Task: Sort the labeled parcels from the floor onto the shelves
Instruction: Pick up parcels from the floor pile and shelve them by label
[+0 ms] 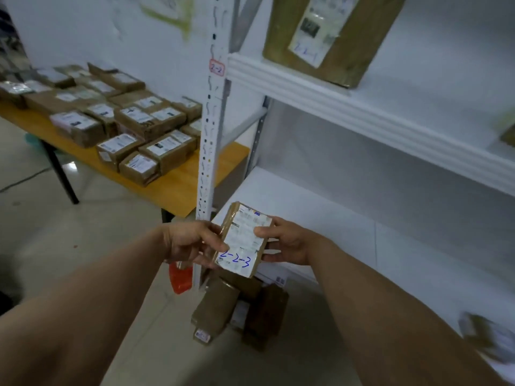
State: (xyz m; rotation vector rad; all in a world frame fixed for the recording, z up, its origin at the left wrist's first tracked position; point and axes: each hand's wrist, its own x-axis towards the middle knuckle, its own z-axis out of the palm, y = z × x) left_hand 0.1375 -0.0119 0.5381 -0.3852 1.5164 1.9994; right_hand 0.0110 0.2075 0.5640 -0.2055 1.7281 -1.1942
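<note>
I hold a small brown parcel (243,239) in both hands in front of the white shelf unit; its white label faces me and reads 2-2-3 in blue pen. My left hand (189,243) grips its left edge and my right hand (287,242) its right edge. Below it, a few brown parcels (220,310) lie on the floor by the shelf's foot. A shelf (348,107) above carries a large brown parcel (331,34) marked 2-2-1. The upright post bears a red-framed tag (216,67) reading 2-2.
A wooden table (178,182) at the left is covered with several labelled brown parcels. An orange packet (181,277) lies on the floor by the post. The lower shelf (320,218) is white. Another parcel (485,338) shows blurred at the right edge.
</note>
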